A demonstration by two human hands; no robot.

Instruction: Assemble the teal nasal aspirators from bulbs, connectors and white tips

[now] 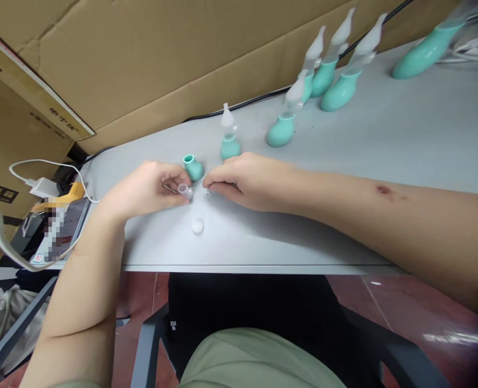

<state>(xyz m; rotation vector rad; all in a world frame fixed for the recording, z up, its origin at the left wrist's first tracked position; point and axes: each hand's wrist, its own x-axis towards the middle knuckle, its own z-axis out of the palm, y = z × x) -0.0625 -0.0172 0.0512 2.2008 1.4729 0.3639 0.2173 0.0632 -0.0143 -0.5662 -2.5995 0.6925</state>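
My left hand (158, 186) is closed in a pinch around a small clear plastic cup (185, 190), its round mouth tilted up. To its right, my right hand (239, 180) pinches a tiny clear piece (208, 192) at its fingertips; its exact kind is too small to make out. Just behind the fingers lies a teal rubber bulb (193, 168) with an open neck. A round white cap (197, 226) rests on the table in front of both hands. Behind my right hand stands an assembled nasal aspirator (229, 134), with a teal bulb, clear middle and white tip.
Several more nasal aspirators (282, 129) stand towards the back right of the grey table (384, 145). Cardboard (161, 59) walls the back, with a black cable (258, 98) along it. At left are a phone (67, 229), a white charger (44, 187) and a yellow object (61, 198).
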